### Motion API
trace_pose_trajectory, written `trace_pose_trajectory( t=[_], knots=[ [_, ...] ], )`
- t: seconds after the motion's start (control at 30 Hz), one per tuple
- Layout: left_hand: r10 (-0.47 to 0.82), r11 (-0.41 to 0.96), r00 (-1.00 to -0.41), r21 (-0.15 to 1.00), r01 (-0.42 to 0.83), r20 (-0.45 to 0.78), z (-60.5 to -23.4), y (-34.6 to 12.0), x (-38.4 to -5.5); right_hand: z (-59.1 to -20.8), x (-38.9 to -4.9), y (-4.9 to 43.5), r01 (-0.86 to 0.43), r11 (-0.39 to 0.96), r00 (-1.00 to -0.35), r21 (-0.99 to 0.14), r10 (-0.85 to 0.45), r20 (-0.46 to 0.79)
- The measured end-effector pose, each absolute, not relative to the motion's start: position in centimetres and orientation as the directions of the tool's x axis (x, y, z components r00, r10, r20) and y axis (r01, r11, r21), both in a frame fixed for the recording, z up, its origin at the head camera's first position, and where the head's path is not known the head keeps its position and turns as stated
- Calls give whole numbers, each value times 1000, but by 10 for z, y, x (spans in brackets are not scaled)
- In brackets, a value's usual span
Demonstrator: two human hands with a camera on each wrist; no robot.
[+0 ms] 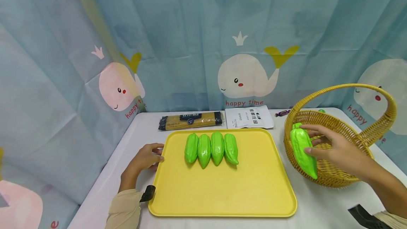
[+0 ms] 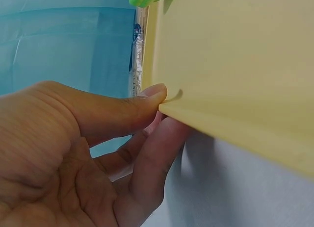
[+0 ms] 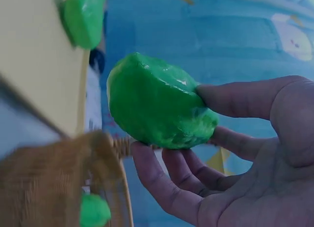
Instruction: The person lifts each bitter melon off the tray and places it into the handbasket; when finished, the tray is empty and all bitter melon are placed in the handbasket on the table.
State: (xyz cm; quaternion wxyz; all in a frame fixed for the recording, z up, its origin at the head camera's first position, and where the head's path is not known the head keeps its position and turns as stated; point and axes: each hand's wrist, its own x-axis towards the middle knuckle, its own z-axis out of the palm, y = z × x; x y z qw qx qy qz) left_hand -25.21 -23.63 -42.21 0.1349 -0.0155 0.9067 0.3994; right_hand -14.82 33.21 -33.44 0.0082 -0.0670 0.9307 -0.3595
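My right hand (image 1: 334, 147) holds a glossy green ribbed, gourd-like model vegetable (image 1: 303, 151) between thumb and fingers. Its pointed end hangs downward, overlapping the left side of the wicker basket (image 1: 337, 180) in the head view. On the yellow tray (image 1: 222, 193), several similar green vegetables (image 1: 217, 149) lie side by side in a row near the far edge. My left hand (image 1: 147, 157) pinches the tray's left rim, with the thumb (image 2: 142, 107) on top and fingers below. In the right wrist view, another green piece (image 3: 94, 210) shows inside the basket.
Behind the tray lie a pack of spaghetti (image 1: 190, 121) and a white pouch (image 1: 249, 117). A purple-wrapped candy (image 1: 282, 113) is left of the basket's tall arched handle (image 1: 341, 86). A blue whale-print curtain (image 1: 178, 45) closes off the back and sides.
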Motion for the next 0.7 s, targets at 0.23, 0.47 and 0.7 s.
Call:
trace_pose_trajectory(
  t=[0.23,0.47,0.7],
  knots=[
    [72,671,-960,726,-153,-269,-423,-236,-252,-327,-156,363,-68,737,-995,-673,-97,-5],
    [64,681,-960,714,-159,-274,-423,-237,-251,-322,-172,388,-2,770,-997,-638,-47,-54],
    [66,681,-962,717,-150,-263,-422,-236,-251,-326,-189,407,6,759,-998,-651,-37,-53]
  ],
)
